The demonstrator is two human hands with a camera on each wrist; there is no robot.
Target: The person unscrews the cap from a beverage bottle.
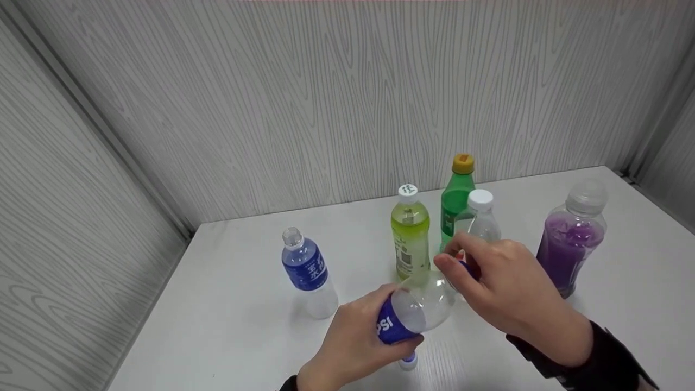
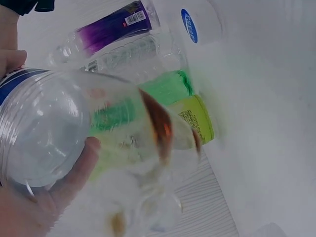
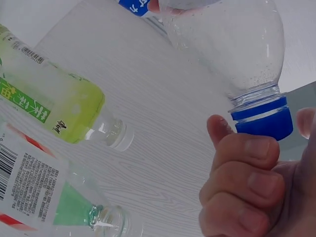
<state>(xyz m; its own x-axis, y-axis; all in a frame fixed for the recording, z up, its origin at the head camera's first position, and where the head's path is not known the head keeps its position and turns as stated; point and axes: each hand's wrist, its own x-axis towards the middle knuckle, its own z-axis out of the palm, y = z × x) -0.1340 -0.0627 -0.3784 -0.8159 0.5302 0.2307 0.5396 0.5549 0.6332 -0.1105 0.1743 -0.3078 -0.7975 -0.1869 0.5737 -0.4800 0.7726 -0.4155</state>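
My left hand grips a clear plastic bottle round its blue Pepsi label and holds it tilted, neck towards the right. At the neck is my right hand. Its fingers curl round the blue bottle cap, which still sits on the neck in the right wrist view; the thumb is on the far side, with a slight gap showing there. A yellow-green drink bottle stands just behind the held bottle. Behind my right hand is a clear bottle with a white cap, partly covered.
A blue-labelled water bottle stands to the left. At the back is a green bottle with a yellow cap; on the right stands a bottle of purple liquid. A small white-and-blue item shows below my left hand. Panels enclose the white table.
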